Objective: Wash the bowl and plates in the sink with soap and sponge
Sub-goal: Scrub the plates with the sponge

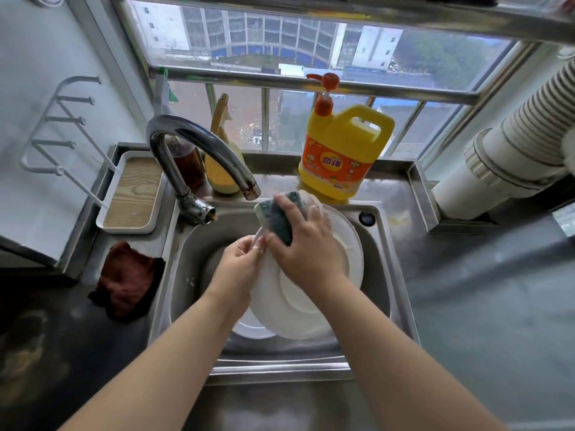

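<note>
While my right hand (306,247) works the sponge (281,217) across it, the plate (295,306) I am washing stands tilted over the sink (378,262), its upper edge under my fingers and its lower edge down towards my wrists. My right fingers (291,206) are curled over the sponge, clamped on it and pressing its dark green face against the plate's far rim. My left hand (239,265) steadies the plate from the other side, its fingers (249,247) pinching the near left edge just beside my right thumb.

Behind my right knuckles a second plate (350,247) leans in the basin, its rim showing past my hand. Below my left wrist something pale and round (253,331) lies at the bottom, perhaps the bowl, though I cannot tell for certain.

I judge the job to be midway at best: this plate is in the scrubbing stage, I see little foam on it, and no water runs from the faucet (202,150) arching above my left fingers. Rinsing is left, and the other pieces look unwashed as far as I can make out.

Beyond my right fingertips the yellow soap bottle (342,150) stands on the surface at the window. Left of my left hand a dark red cloth (127,281) lies crumpled on the surface.
</note>
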